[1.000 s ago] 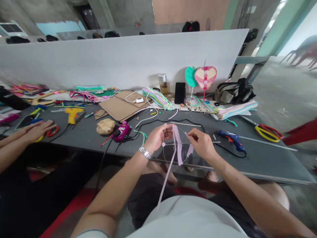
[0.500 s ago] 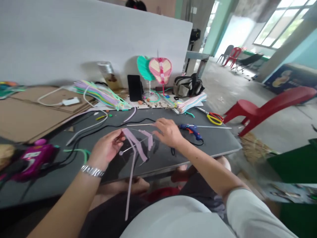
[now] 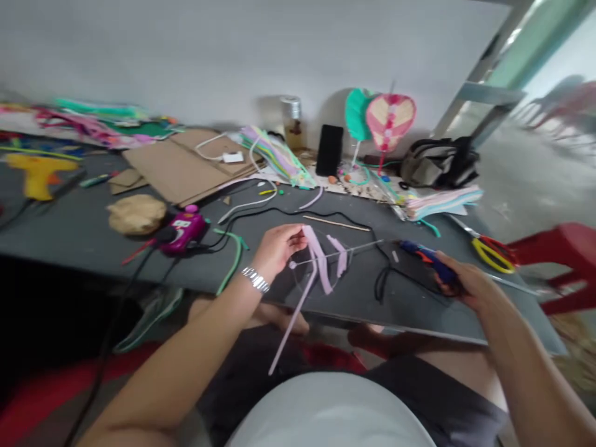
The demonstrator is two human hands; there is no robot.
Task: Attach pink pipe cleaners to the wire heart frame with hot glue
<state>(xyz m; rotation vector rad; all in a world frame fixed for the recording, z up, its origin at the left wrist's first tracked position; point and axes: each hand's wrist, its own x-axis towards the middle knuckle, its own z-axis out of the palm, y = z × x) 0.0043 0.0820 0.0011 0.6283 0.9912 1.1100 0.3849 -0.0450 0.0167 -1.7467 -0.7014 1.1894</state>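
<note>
My left hand (image 3: 277, 247) is closed on a thin wire frame with pale lilac strips (image 3: 318, 261) wound on it; one long strip hangs down toward my lap. A thin stick of the frame juts right over the dark table (image 3: 84, 230). My right hand (image 3: 465, 284) is at the right, fingers wrapped round the handle of a blue glue gun (image 3: 426, 259) that lies low over the table, its black cord (image 3: 382, 282) looping beside it.
A purple glue gun (image 3: 184, 225), a tan lump (image 3: 136, 214), cardboard sheets (image 3: 186, 164) and bundles of coloured strips lie further back. A black phone (image 3: 329, 149), a jar, heart-shaped fans (image 3: 389, 117) and a bag (image 3: 440, 162) stand by the white partition. Scissors (image 3: 492, 256) and a red chair (image 3: 563, 254) are at right.
My right hand has left the lilac frame, moved right and closed on the blue glue gun. My left hand keeps the frame. The view has swung back leftward.
</note>
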